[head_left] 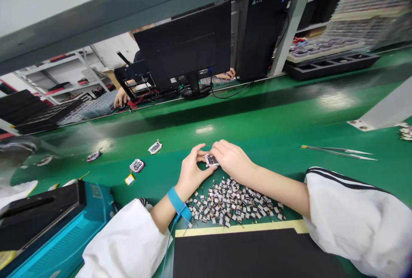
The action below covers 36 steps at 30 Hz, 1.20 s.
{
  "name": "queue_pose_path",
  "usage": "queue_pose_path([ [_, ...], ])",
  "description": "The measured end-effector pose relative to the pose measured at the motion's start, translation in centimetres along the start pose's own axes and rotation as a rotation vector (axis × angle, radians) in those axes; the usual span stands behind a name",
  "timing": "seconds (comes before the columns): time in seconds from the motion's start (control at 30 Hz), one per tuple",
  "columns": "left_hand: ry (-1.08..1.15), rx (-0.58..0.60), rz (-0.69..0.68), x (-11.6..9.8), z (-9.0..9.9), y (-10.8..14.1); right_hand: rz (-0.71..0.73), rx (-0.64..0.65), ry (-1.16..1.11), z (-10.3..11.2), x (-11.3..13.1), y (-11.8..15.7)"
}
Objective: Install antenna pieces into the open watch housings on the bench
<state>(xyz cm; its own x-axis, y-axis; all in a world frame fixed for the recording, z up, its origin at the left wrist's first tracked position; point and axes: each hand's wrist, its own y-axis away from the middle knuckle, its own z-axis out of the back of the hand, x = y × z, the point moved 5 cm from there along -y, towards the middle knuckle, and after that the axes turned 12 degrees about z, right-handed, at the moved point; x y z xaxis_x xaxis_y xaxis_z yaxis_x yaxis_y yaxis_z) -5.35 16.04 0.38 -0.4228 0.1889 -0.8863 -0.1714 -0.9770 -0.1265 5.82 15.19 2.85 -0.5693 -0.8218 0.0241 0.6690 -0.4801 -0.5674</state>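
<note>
Between my hands is a small white-rimmed device housing (211, 160) with dark electronics inside. My left hand (192, 167), a blue strap round its wrist, grips the housing by its edge between thumb and fingers. From the other side my right hand (230, 157) closes over it, fingertips pressed onto its top; whether they pinch a small part is hidden. Just below both hands lies a heap of small grey-and-black components (230, 203) with short leads. Similar open housings rest to the left, one (155, 147) by itself and another (137, 166) beside a small yellow-edged battery (129, 179).
Tweezers (337, 152) lie at the right. A black sheet with a yellow edge (251, 248) is in front of me, a teal-and-black machine (93, 209) at lower left. A monitor (189, 46) stands behind, with a co-worker's hand (120, 97) beyond. A metal bracket (383, 110) rises at right.
</note>
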Motion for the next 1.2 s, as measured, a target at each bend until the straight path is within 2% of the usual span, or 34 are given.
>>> queue_pose_path([
  [0.23,0.161,0.035,0.080,0.6,-0.2,-0.3,-0.130,-0.144,-0.252,-0.8,-2.0,0.5],
  [0.47,0.198,0.085,0.129,0.8,-0.3,-0.4,-0.192,-0.165,-0.360,-1.5,-2.6,0.6],
  [0.63,0.205,0.099,0.143,0.9,-0.4,-0.4,-0.149,-0.093,-0.318,-1.7,-2.5,0.9],
  [0.83,0.183,0.102,0.204,1.2,-0.6,-0.3,0.007,0.070,-0.221,-1.1,-1.3,1.4],
  [1.2,0.147,0.138,0.230,1.8,-0.6,-0.7,0.082,0.158,-0.039,-1.9,-1.7,0.3],
])
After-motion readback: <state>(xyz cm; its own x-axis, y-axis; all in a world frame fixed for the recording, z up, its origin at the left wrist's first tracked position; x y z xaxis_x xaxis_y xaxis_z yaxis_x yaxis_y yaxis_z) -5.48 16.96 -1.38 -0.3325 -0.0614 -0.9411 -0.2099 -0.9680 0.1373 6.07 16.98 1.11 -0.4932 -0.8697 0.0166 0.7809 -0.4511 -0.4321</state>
